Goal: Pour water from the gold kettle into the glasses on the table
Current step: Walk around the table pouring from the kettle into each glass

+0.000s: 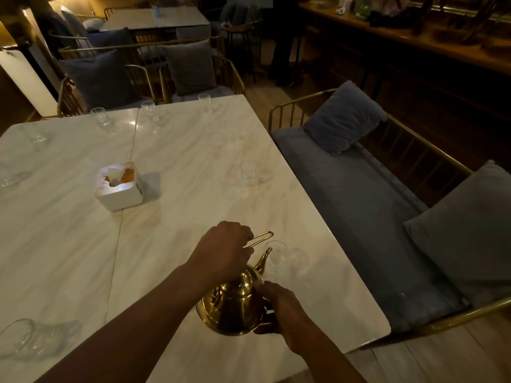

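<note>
- Gold kettle (229, 308): held above the near right part of the table, between both hands, tipped forward with its spout (264, 258) up and away from the person.
- Left hand (224, 247): above and beyond the kettle body, fingers curled round the thin wire handle (262, 237), whose looped end sticks out past the knuckles.
- Right hand (279, 310): against the kettle's right flank, thumb on the shoulder near the lid, fingers wrapped under the base edge.
- Nearest glass (279, 262): clear, standing just beyond the spout tip, near the table's right edge. Whether water is flowing cannot be told in this dim light.
- Second glass (249, 172): further up the right side, well apart from the hands.
- Three far glasses (148, 110): in a row along the far edge.
- Left-side glasses (38, 135): faint, near the left edge; another glass (16, 338) sits at the near left corner.
- Marble table (69, 244): pale, two slabs joined by a seam.
- White tissue box (119, 189): mid-table, left of the seam, well beyond the left hand.
- Grey bench (359, 217): gold-framed, to the right of the table, with cushions (343, 117).
</note>
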`<state>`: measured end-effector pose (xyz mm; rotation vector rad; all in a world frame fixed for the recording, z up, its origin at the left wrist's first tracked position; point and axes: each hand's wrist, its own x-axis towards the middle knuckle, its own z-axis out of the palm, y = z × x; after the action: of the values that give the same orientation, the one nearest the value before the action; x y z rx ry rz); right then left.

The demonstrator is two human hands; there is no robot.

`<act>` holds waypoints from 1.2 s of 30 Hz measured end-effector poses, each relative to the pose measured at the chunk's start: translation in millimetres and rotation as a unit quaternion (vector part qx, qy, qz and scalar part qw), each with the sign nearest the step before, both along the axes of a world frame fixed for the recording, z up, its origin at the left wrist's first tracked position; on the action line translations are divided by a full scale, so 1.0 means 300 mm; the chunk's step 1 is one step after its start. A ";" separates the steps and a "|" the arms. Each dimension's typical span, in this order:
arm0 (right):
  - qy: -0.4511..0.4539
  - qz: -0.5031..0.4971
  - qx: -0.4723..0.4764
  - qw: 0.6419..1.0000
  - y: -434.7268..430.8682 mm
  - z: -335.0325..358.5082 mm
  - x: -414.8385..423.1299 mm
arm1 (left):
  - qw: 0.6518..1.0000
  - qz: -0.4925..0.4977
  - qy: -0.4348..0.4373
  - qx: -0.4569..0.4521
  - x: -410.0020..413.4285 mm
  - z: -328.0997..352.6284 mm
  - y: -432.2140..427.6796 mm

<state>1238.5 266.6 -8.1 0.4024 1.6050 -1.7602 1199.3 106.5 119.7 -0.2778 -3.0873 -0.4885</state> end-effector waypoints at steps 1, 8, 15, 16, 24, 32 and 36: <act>0.000 0.002 0.011 1.000 0.000 -0.001 -0.003 | 1.000 0.001 -0.001 0.009 0.005 -0.003 -0.005; 0.024 -0.014 0.062 0.998 0.027 0.052 -0.025 | 0.998 0.000 0.006 0.062 0.028 -0.001 -0.039; 0.077 -0.015 0.109 0.991 0.084 0.130 -0.086 | 0.992 -0.017 0.032 0.118 0.031 0.049 -0.028; 0.084 -0.015 0.111 0.990 0.097 0.140 -0.100 | 0.991 -0.015 0.037 0.129 0.026 0.059 -0.019; 0.138 0.040 0.112 0.983 0.247 0.228 -0.319 | 0.983 0.029 0.078 0.166 -0.099 0.163 0.102; 0.178 0.147 0.074 0.970 0.413 0.274 -0.656 | 0.969 0.166 0.110 0.147 -0.283 0.204 0.315; 0.193 0.199 0.064 0.959 0.448 0.266 -0.785 | 0.951 0.237 0.133 0.146 -0.346 0.179 0.402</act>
<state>1002.9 401.0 71.9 -0.2144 1.9167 -1.4865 1095.6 227.0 173.3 0.3632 -2.6358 -0.7896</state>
